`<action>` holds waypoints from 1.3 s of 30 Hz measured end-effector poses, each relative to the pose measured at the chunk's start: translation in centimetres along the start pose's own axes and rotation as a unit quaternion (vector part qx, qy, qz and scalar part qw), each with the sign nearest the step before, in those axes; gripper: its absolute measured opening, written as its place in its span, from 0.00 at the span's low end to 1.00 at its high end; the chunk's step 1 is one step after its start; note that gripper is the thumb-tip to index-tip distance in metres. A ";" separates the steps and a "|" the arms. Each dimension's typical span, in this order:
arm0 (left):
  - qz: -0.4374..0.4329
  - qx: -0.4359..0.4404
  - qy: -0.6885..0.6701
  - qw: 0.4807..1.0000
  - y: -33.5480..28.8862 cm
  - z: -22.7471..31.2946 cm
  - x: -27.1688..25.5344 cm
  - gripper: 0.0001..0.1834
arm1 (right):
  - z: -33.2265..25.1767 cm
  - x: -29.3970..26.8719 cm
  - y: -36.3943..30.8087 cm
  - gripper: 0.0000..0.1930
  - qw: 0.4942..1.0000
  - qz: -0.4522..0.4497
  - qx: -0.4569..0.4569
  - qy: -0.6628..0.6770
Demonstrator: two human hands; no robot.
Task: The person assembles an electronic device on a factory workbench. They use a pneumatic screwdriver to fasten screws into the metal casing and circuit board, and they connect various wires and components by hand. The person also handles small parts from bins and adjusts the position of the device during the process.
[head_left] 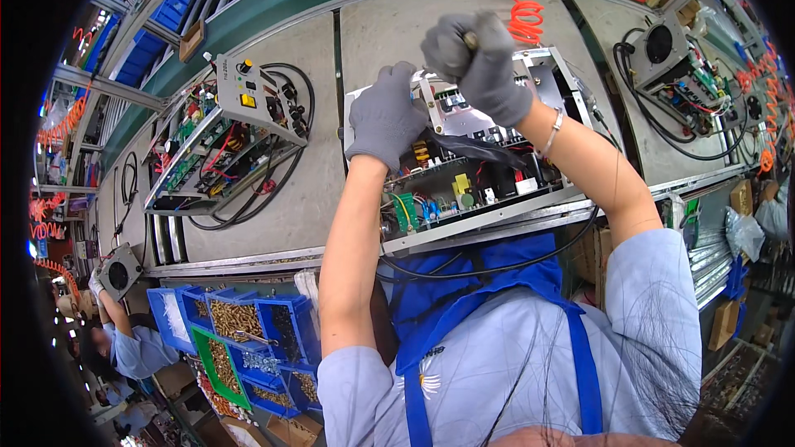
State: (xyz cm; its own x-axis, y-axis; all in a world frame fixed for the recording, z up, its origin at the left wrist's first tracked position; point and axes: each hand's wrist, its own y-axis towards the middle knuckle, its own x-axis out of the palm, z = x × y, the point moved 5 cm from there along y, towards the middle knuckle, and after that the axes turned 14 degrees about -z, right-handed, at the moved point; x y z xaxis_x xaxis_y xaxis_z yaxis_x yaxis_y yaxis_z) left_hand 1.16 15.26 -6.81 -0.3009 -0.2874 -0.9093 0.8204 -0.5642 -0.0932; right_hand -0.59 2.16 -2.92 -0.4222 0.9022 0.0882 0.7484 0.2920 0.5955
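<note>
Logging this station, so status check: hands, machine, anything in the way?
Left hand on open machine; right hand curled above it, any hold unclear. Machine's insides exposed. Black strip lies across them.

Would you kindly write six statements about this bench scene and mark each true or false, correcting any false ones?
1. The left hand and the right hand wear grey gloves. True.
2. A bracelet circles the left wrist. False: the bracelet is on the right one.
3. The left hand is at the open chassis. True.
4. The person's apron is red. False: the apron is blue.
5. An orange coiled hose shows beyond the chassis. True.
6. The unit to the left of the chassis is fully closed. False: the unit is open-sided, its circuitry exposed.
</note>
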 end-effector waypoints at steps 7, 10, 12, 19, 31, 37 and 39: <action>0.001 -0.010 0.018 1.000 0.0 0.1 0.4 0.20 | -0.8 2.2 -3.6 0.24 0.993 -0.035 -0.032 -0.108; 0.005 -0.005 0.017 1.000 0.1 0.4 0.4 0.20 | -1.2 2.3 -4.1 0.27 0.985 -0.039 -0.031 -0.167; 0.003 -0.007 0.015 1.000 0.2 0.4 0.5 0.20 | -1.7 2.7 -4.0 0.30 0.971 -0.052 -0.047 -0.228; -0.012 -0.025 0.017 0.999 0.2 0.3 0.5 0.19 | -1.3 5.5 -4.6 0.31 0.926 -0.202 -0.101 -0.302; 0.000 -0.011 -0.014 1.000 -0.1 0.7 -0.2 0.21 | -6.0 0.3 0.4 0.34 0.997 0.042 -0.018 0.065; 0.014 0.000 -0.015 1.000 -0.1 0.7 0.2 0.22 | -2.8 -0.5 2.7 0.34 0.992 0.107 0.047 0.052; 0.011 -0.007 -0.016 1.000 -0.3 0.4 0.3 0.22 | -1.5 -0.6 3.8 0.33 0.990 0.112 0.076 0.028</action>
State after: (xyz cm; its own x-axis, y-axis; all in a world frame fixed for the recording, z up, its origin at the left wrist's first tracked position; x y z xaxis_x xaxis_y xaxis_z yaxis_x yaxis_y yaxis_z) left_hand 0.65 15.04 -6.85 -0.2970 -0.3241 -0.8982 0.8342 -0.5457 -0.0790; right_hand 1.71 2.28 0.48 -0.2619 0.9320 0.2506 0.8927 0.1353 0.4299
